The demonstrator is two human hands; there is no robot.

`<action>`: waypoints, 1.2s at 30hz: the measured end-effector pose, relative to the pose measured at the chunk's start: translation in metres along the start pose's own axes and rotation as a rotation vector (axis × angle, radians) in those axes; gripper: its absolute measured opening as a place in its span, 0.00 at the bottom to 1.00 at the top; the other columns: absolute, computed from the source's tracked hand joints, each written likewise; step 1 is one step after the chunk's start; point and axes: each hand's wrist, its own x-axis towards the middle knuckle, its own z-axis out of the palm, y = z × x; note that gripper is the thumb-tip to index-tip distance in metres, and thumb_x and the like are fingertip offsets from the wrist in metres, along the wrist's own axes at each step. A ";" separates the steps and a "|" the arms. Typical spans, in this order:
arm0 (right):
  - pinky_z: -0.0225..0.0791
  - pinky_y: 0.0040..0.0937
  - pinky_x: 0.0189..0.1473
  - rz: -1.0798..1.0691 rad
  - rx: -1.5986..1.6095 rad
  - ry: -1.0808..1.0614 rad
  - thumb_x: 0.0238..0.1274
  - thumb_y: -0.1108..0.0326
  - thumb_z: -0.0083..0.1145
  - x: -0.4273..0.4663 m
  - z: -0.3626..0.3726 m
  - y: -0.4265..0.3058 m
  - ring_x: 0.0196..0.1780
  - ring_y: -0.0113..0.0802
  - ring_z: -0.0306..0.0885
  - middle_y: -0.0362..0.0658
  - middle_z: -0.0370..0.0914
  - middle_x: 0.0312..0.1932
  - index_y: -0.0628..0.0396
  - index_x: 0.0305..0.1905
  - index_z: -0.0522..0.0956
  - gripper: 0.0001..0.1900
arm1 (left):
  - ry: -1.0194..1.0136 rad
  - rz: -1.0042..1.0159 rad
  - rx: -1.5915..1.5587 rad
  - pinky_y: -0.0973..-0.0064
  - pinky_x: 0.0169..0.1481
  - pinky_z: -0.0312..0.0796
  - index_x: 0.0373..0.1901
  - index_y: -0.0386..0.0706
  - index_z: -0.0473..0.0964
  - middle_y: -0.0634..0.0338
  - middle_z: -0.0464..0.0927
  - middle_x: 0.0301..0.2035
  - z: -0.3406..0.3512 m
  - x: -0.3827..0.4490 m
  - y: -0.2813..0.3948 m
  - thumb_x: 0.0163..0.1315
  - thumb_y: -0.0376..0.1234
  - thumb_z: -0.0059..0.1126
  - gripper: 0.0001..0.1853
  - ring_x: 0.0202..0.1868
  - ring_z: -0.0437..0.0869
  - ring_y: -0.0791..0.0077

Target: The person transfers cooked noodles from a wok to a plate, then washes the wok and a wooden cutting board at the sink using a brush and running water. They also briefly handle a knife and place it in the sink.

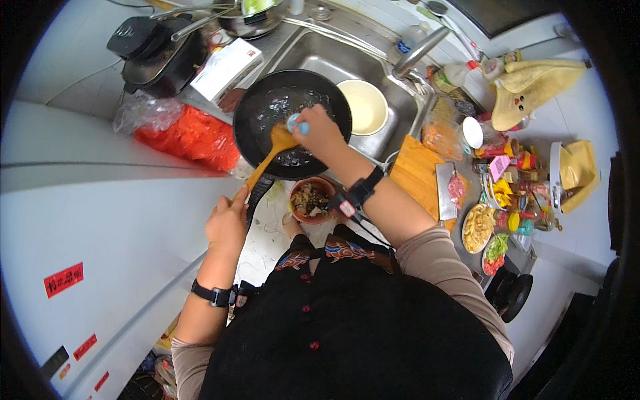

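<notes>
A black wok (260, 107) with clear liquid in it is tilted over the near left of the sink. My left hand (227, 222) grips the handle end of a wooden spatula (267, 160), whose blade lies inside the wok. The wok's black handle (257, 200) runs down beside that hand; whether the fingers also hold it, I cannot tell. My right hand (320, 132) is over the wok, closed on a small light-blue object (297, 124) close to the spatula blade. The fingers partly hide this object, so its exact kind is unclear.
A cream bowl (364, 107) sits in the steel sink (325, 52) under the faucet (420, 52). Right of it are a cutting board (415, 172), a cleaver (445, 192) with meat, food plates and bottles. A scrap bucket (312, 220) stands below; a red bag (185, 140) lies left.
</notes>
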 end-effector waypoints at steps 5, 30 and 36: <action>0.72 0.45 0.38 0.052 -0.031 -0.195 0.50 0.64 0.60 -0.020 -0.014 0.000 0.35 0.54 0.75 0.50 0.68 0.39 0.50 0.34 0.74 0.07 | -0.047 -0.038 -0.003 0.65 0.35 0.75 0.57 0.64 0.72 0.58 0.73 0.32 -0.006 0.002 0.000 0.59 0.36 0.56 0.22 0.32 0.81 0.60; 0.67 0.32 0.41 0.016 0.147 0.380 0.53 0.70 0.63 -0.034 -0.070 0.019 0.39 0.40 0.73 0.48 0.72 0.34 0.60 0.36 0.77 0.08 | 0.119 -0.043 -0.150 0.69 0.31 0.73 0.55 0.63 0.75 0.62 0.72 0.27 -0.042 -0.020 -0.006 0.57 0.35 0.60 0.22 0.28 0.79 0.65; 0.67 0.32 0.41 0.069 0.289 0.382 0.54 0.68 0.62 -0.045 -0.079 0.031 0.38 0.37 0.73 0.46 0.72 0.34 0.59 0.37 0.78 0.09 | 0.084 -0.104 -0.265 0.66 0.38 0.73 0.57 0.62 0.73 0.56 0.74 0.29 -0.037 -0.023 -0.002 0.61 0.35 0.57 0.21 0.30 0.79 0.59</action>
